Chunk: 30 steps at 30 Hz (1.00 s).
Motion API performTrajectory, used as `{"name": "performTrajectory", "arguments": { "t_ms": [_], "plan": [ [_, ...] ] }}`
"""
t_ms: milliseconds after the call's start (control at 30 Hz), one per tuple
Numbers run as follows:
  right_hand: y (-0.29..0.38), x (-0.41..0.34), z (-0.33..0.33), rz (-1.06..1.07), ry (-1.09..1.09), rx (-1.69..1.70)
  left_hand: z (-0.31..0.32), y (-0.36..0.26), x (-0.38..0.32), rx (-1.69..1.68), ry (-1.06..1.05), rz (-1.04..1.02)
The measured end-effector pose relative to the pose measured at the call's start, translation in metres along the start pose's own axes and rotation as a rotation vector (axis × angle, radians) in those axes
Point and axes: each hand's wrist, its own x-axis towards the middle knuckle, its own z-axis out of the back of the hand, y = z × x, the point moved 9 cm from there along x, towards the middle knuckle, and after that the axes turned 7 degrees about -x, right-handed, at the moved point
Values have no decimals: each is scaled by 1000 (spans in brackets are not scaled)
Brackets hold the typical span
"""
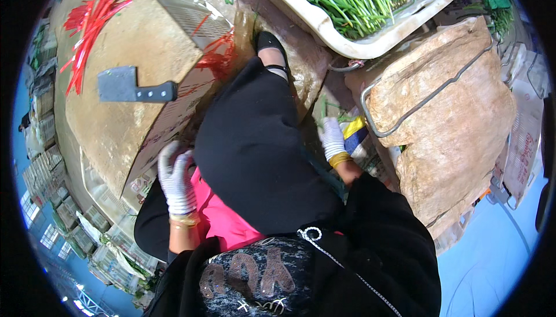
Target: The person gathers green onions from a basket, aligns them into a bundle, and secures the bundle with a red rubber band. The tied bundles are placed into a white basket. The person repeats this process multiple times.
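My left hand (177,182), in a striped knit glove with a yellow band at the wrist, hovers beside my left thigh. Its fingers curve apart from the thumb, and nothing shows between them. To the right of my black-clad leg (260,152), my right hand (332,138), gloved alike, hangs low by a yellow, blue and white striped bag (356,134). Its fingertips are blurred, so I cannot tell what it touches. A cleaver (124,85) lies flat on the worn board (147,26) at left. Red plastic strips (93,28) lie further up the board.
A white plastic crate (343,47) holds long green leafy stalks (347,2) at the top. At right, a brown covering sheet (456,117) lies under a bent metal handle (428,93). More red strips (219,54) hang at the board's edge. Stacked crates (97,256) line the far left.
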Motion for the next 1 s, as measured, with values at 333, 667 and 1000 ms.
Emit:
{"name": "performTrajectory", "arguments": {
  "t_ms": [333,667,1000],
  "plan": [
    [101,21,15,119,380,-231,-47,247,-49,1106,902,325],
    [70,-1,43,156,358,-471,-29,243,-58,778,1067,314],
    [156,-31,228,302,488,-623,-65,166,-53,1184,1048,145]
  ]
}}
